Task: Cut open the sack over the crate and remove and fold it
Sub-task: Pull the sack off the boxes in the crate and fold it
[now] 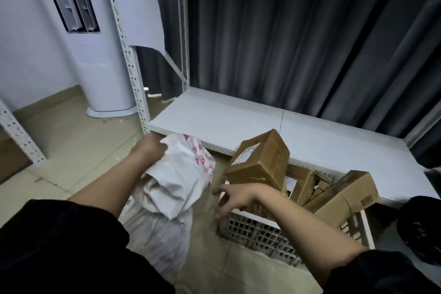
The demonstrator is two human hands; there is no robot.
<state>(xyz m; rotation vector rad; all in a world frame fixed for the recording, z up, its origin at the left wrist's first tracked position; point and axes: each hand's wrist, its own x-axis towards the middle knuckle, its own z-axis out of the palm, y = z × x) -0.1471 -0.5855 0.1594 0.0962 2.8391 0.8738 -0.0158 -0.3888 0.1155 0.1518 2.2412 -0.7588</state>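
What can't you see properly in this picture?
Head view:
- Red print on the sack: crumpled and blurred, unreadable.
- Left hand fingers: buried in the sack.
- Crate inside: covered by cardboard boxes.
- Box label: too small.
- Black object: cut off at right edge.

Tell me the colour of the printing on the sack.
Red, on the white sack; head view.

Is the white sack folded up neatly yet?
Not yet. The sack is bunched and crumpled, gripped at its top by the left hand, hanging beside the crate.
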